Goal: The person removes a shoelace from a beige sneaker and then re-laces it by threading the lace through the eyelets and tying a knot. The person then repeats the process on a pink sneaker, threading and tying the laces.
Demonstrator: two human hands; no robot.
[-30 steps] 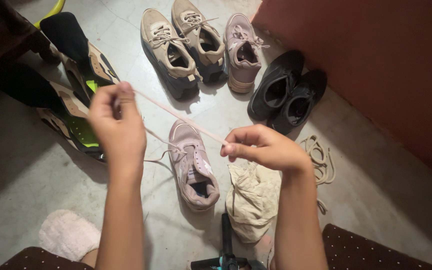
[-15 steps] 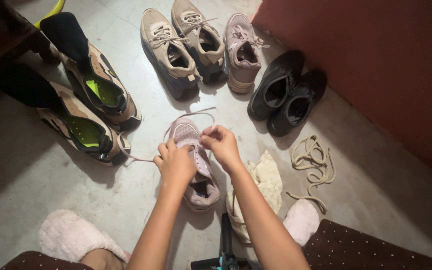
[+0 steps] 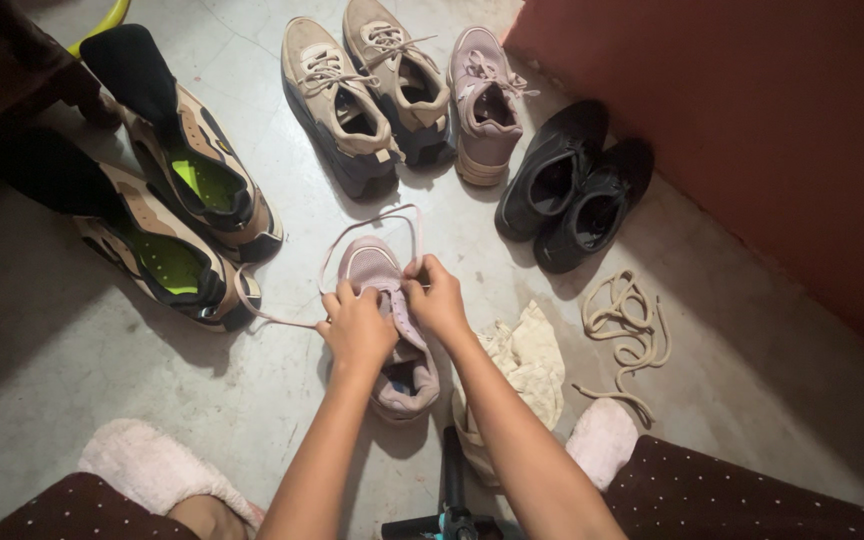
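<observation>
A mauve sneaker (image 3: 398, 362) lies on the concrete floor in front of me, toe pointing away. My left hand (image 3: 355, 326) and my right hand (image 3: 436, 300) rest on its upper, side by side, each pinching the pale pink lace (image 3: 370, 218). The lace arcs in a loop past the toe, and a loose end trails left toward the tan and black shoe. The sneaker's eyelets are hidden under my fingers.
A matching mauve sneaker (image 3: 485, 100) stands at the back beside two tan sneakers (image 3: 367, 85). Black shoes (image 3: 572, 185) sit by the red wall. Two tan-black shoes with green insoles (image 3: 177, 215) lie left. A cream cloth (image 3: 527, 365) and a loose beige lace (image 3: 627, 320) lie right.
A second ago my hands were raised and apart, stretching the lace taut. They came down together onto the sneaker, and the lace now loops loosely past the toe.
</observation>
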